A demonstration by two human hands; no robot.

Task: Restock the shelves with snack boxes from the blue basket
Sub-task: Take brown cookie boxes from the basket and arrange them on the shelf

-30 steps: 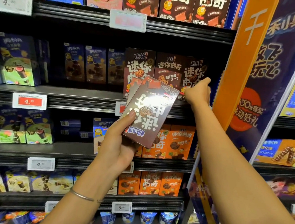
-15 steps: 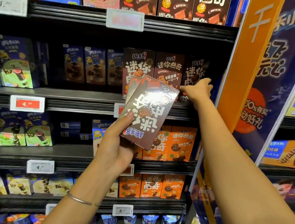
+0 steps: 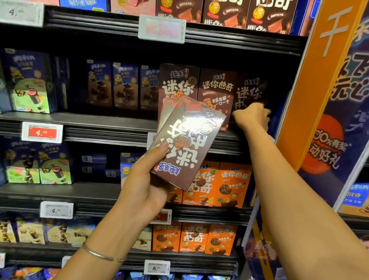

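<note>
- Near centre: left hand (image 3: 143,187) raised, thumb pressed on the front of two brown snack boxes (image 3: 189,144), fingers wrapped behind, a firm grasp on both.
- Pair fanned one behind the other, tilted right, print upside down, in the air in front of the second shelf (image 3: 113,122).
- Thin bracelet (image 3: 97,254) round the left wrist.
- Farther and to the right: right hand (image 3: 251,115) stretched out against the lower part of the rightmost shelved box (image 3: 249,89), back of the hand to the camera, fingers bent and mostly hidden; grasping or merely pressing, impossible to tell.
- On that shelf: brown row (image 3: 216,89) of three matching boxes, upright, side by side, the rightmost in deeper shadow, just left of the orange banner (image 3: 313,84).
- Left of the row: dark blue boxes (image 3: 125,85), set farther back.
- One shelf down, partly behind the held pair: orange boxes (image 3: 233,184), upright.
- Red price tag (image 3: 42,132) on the shelf edge at left.
</note>
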